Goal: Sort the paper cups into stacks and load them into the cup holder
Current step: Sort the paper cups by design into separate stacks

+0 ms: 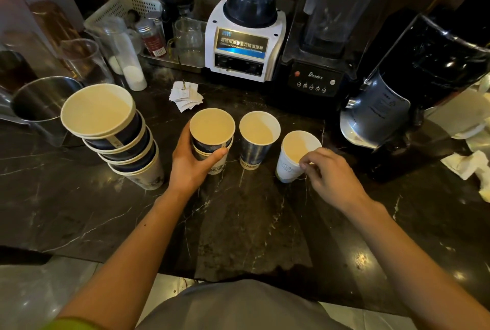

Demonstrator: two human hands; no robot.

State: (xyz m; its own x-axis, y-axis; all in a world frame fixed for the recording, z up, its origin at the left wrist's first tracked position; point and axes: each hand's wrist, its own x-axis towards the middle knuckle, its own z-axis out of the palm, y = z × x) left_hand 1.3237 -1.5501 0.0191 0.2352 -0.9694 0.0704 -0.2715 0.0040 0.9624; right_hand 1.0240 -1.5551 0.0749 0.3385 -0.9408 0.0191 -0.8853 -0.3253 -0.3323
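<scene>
A tall stack of several blue-and-white paper cups [124, 144] leans on the dark marble counter at the left. My left hand [192, 162] wraps around a short stack of nested cups [212, 130] at the centre. A single blue cup [258, 138] stands upright just right of it. Further right stands a white cup [294, 154], and my right hand [327, 173] pinches its near rim between thumb and fingers. No cup holder is visible.
A steel pitcher [39, 107] stands at the far left beside glass jars and a white basket [124, 8]. Two blenders [245, 38] and a black grinder [397, 96] line the back. Folded paper slips [185, 96] lie behind the cups. Crumpled napkins [469, 165] lie at the right.
</scene>
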